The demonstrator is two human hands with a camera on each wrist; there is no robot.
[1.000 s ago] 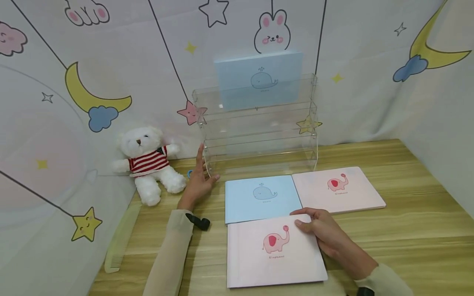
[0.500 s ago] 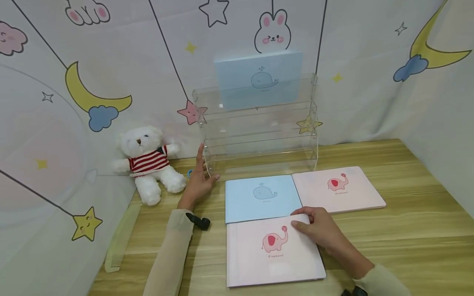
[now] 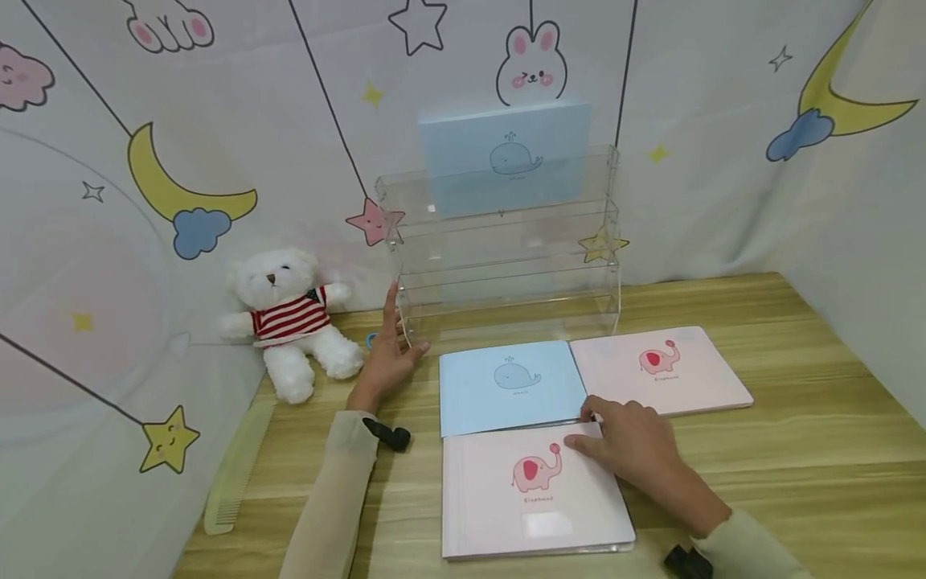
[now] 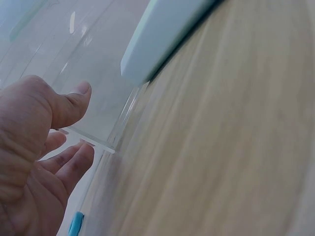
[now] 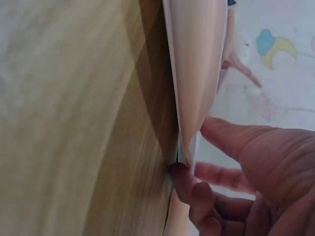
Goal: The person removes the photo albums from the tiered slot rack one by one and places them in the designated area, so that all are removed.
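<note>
My right hand (image 3: 637, 442) pinches the far right corner of a pink elephant-cover book (image 3: 477, 515), thumb on the cover and fingers at its edge. In the right wrist view the book (image 5: 197, 54) bows up off the wood. A blue whale-cover book (image 3: 470, 394) lies just beyond it, and a second pink elephant book (image 3: 702, 378) lies to that one's right. My left hand (image 3: 387, 366) is against the left side of a clear acrylic tiered rack (image 3: 506, 269), fingers extended. Another blue whale book (image 3: 456, 137) stands in the rack's top tier.
A white teddy bear (image 3: 271, 269) in a striped shirt sits left of the rack. Nearer me on the left lies a pale green comb (image 3: 235, 474). A small blue item (image 4: 76, 223) is beside my left hand. Printed cloth (image 3: 694, 209) hangs behind the wooden table (image 3: 817, 450).
My right fingers have curled further over the pink book's corner, and the hand has shifted slightly. The book has moved slightly left, and a glare patch shows on its cover. The left hand stays put.
</note>
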